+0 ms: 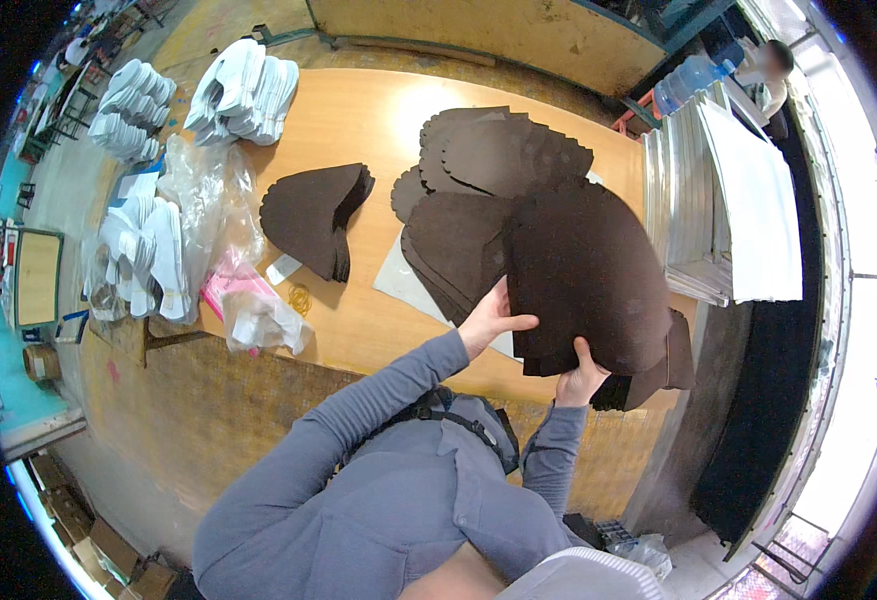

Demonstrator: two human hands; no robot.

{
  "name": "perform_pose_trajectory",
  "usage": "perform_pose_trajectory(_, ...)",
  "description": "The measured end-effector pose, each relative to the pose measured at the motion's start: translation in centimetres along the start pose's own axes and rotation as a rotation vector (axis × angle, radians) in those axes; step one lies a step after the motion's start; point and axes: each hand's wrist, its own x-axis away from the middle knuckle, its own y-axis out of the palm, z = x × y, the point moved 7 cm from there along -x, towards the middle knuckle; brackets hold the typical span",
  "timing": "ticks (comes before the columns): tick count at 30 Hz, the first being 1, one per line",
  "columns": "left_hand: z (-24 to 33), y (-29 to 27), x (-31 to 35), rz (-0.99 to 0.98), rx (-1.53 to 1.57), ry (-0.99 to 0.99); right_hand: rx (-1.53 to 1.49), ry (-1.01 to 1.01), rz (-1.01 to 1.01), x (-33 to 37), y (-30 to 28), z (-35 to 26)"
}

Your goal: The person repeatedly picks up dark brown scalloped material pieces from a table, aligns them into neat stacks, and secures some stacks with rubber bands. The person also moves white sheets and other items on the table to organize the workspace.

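Together, our left hand and right hand grasp dark brown sheets with their fingers over the surface.

Left of the left hand, a bare strip of table leads up, bounded on 2 sides by the small dark stack and larger dark heap; rightward, the held dark sheets and white panels stand in the way

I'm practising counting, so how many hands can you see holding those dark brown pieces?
2. The left hand is at the lower left edge of the dark brown pieces; the right hand is at their bottom edge. Some fingers are hidden.
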Motion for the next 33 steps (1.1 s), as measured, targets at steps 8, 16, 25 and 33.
perform_pose_trajectory(8,9.2,4.4,1.5,-0.274,-0.642,0.55,-0.598,0.263,-0.373,-0.9,2.7,4.6)
perform_pose_trajectory(16,12.1,2.8,4.0,-0.041,-0.576,0.506,-0.711,0.265,-0.421,-0.2,6.8,4.4)
perform_pose_trajectory(25,7.4,-6.0,7.2,0.277,-0.407,0.403,-0.788,0.515,-0.435,2.2,8.4,6.4)
perform_pose_trajectory(33,5.5,-10.9,9.5,0.222,-0.655,0.194,0.36,0.244,-0.481,1.1,-2.1,6.9)
